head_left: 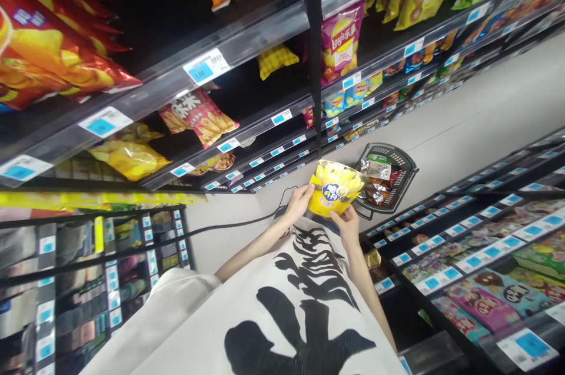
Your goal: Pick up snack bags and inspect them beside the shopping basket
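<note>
A yellow snack tub (335, 189), wider at the top and printed with a blue label, is held in front of my shirt between both hands. My left hand (299, 205) grips its left side, the thumb on the printed face. At the lower right edge, my right hand (348, 223) has its fingers closed on the same tub. The fingers behind the tub are hidden. Just beyond it, a dark shopping basket (401, 158) stands on the floor with several snack packets (377, 179) inside, partly covered by the tub.
Shelves with chip bags (342, 42) and price tags (206, 66) run along the left and upper side. On the right, another shelf carries colourful candy packs (488, 304). The grey floor (459, 110) of the aisle stretches between them. A black cable (233, 225) crosses at my left.
</note>
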`<state>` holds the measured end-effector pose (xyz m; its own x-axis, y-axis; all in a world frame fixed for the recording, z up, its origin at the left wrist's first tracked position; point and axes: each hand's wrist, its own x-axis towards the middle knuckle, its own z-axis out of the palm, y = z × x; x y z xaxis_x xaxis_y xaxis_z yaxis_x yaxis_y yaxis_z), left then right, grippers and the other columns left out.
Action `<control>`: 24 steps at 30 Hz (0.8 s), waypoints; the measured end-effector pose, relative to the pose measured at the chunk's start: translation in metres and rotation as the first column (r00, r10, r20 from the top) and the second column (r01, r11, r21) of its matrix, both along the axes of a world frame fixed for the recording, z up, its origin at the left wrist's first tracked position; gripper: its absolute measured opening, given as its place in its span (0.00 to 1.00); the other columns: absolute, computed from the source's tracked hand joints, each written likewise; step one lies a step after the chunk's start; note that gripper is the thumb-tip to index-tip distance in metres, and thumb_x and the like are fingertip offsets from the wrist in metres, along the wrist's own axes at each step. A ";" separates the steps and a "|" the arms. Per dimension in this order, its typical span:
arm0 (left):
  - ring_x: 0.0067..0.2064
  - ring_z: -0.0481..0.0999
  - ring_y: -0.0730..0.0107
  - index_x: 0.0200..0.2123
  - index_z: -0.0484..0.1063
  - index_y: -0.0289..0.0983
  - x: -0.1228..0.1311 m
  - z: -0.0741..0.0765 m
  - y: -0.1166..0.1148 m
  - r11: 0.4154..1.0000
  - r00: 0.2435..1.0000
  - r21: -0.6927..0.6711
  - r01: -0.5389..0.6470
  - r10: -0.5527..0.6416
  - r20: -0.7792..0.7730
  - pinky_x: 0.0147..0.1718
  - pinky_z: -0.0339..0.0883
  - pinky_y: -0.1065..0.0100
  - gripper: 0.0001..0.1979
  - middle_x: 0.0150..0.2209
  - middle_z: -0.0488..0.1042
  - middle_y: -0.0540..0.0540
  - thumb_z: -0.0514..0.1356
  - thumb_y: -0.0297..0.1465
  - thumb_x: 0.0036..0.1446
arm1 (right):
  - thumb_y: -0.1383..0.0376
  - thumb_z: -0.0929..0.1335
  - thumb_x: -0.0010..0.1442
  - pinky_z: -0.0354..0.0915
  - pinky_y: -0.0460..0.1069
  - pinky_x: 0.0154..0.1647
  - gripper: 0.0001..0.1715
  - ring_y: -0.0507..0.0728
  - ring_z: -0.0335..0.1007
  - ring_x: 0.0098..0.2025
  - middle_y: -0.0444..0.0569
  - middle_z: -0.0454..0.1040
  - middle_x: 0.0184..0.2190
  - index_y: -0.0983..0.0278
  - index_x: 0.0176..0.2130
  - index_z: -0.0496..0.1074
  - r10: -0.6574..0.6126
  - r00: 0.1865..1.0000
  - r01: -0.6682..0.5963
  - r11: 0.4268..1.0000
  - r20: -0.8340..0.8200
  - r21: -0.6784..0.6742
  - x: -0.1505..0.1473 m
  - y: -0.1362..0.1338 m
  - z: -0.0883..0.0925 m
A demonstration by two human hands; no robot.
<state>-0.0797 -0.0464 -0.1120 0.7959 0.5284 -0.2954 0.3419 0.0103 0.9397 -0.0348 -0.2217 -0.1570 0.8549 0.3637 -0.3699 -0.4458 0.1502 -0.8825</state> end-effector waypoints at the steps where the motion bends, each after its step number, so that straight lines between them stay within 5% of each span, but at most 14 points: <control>1: 0.31 0.68 0.68 0.30 0.73 0.34 0.001 0.000 0.003 1.000 1.000 0.005 0.016 -0.016 0.000 0.31 0.59 0.69 0.29 0.30 0.72 0.47 0.54 0.55 0.63 | 0.60 0.81 0.42 0.73 0.55 0.51 0.31 0.60 0.78 0.46 0.53 0.81 0.45 0.64 0.45 0.74 0.023 1.000 -0.022 1.000 -0.015 0.019 0.001 0.002 -0.001; 7: 0.33 0.72 0.64 0.31 0.73 0.34 0.014 -0.003 0.017 0.990 0.990 -0.068 0.122 -0.126 -0.056 0.32 0.66 0.67 0.27 0.29 0.73 0.46 0.55 0.54 0.63 | 0.59 0.82 0.38 0.76 0.58 0.48 0.28 0.64 0.81 0.41 0.54 0.83 0.40 0.67 0.39 0.79 0.065 0.992 -0.068 0.997 -0.105 -0.020 0.010 0.024 -0.008; 12: 0.54 0.74 0.60 0.51 0.70 0.38 0.032 -0.023 0.044 1.000 0.999 -0.023 0.012 -0.013 -0.030 0.54 0.68 0.62 0.17 0.53 0.74 0.40 0.60 0.40 0.64 | 0.58 0.83 0.34 0.77 0.60 0.46 0.32 0.68 0.81 0.42 0.58 0.82 0.41 0.70 0.39 0.80 -0.053 0.988 0.026 0.983 -0.147 -0.180 0.019 0.050 -0.036; 15: 0.58 0.72 0.62 0.59 0.63 0.40 0.043 -0.054 0.075 0.986 0.986 -0.004 -0.166 0.166 -0.030 0.59 0.65 0.60 0.23 0.60 0.69 0.38 0.61 0.34 0.62 | 0.55 0.83 0.35 0.77 0.62 0.47 0.34 0.70 0.81 0.43 0.61 0.82 0.41 0.71 0.39 0.80 -0.097 0.976 0.033 0.952 -0.197 -0.304 0.017 0.064 -0.067; 20: 0.58 0.71 0.65 0.61 0.58 0.40 0.064 -0.131 0.155 0.890 0.898 0.124 -0.439 0.436 0.056 0.60 0.64 0.62 0.25 0.60 0.66 0.38 0.58 0.28 0.61 | 0.54 0.82 0.38 0.78 0.61 0.48 0.33 0.69 0.81 0.43 0.60 0.82 0.42 0.71 0.40 0.81 -0.170 0.958 0.075 0.927 -0.233 -0.369 -0.001 0.084 -0.134; 24: 0.57 0.73 0.67 0.61 0.55 0.40 0.074 -0.183 0.232 0.819 0.878 0.316 -0.479 0.442 0.183 0.58 0.66 0.64 0.26 0.58 0.67 0.38 0.55 0.28 0.60 | 0.53 0.82 0.37 0.77 0.62 0.49 0.35 0.70 0.81 0.44 0.61 0.82 0.42 0.71 0.41 0.80 -0.224 0.930 0.074 0.890 -0.290 -0.450 -0.020 0.102 -0.193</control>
